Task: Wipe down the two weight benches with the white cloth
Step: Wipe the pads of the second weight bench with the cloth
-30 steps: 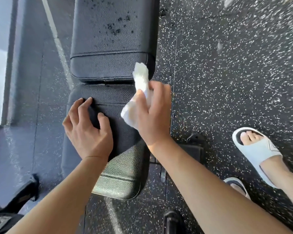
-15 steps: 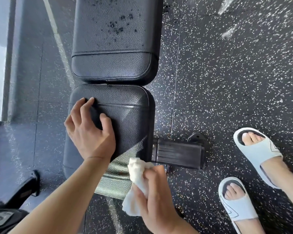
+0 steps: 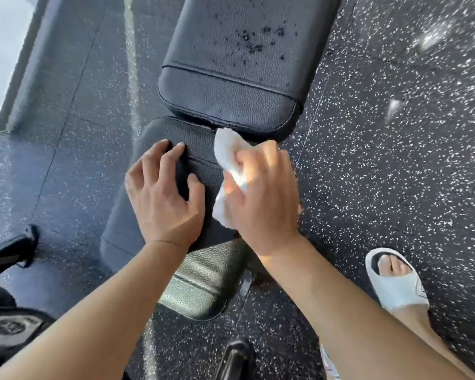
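Note:
A black padded weight bench runs up the middle of the head view. Its seat pad [image 3: 200,281] lies nearest me and its back pad [image 3: 231,89] beyond, speckled with dark wet spots near the top. My left hand [image 3: 162,198] rests on the seat pad with spread, bent fingers and holds nothing. My right hand [image 3: 261,198] grips the crumpled white cloth [image 3: 225,154] and presses it on the far right part of the seat pad, close to the gap between the two pads. Only this one bench shows.
Speckled black rubber floor [image 3: 395,160] surrounds the bench. My right foot in a white slide sandal [image 3: 395,281] stands to the bench's right. A black bench-frame part [image 3: 236,357] shows at the bottom, dark equipment [image 3: 8,250] at the left edge.
My right hand swept the cloth from the seat pad's far end down to its near edge, then back up to the far right part. My left hand stayed put.

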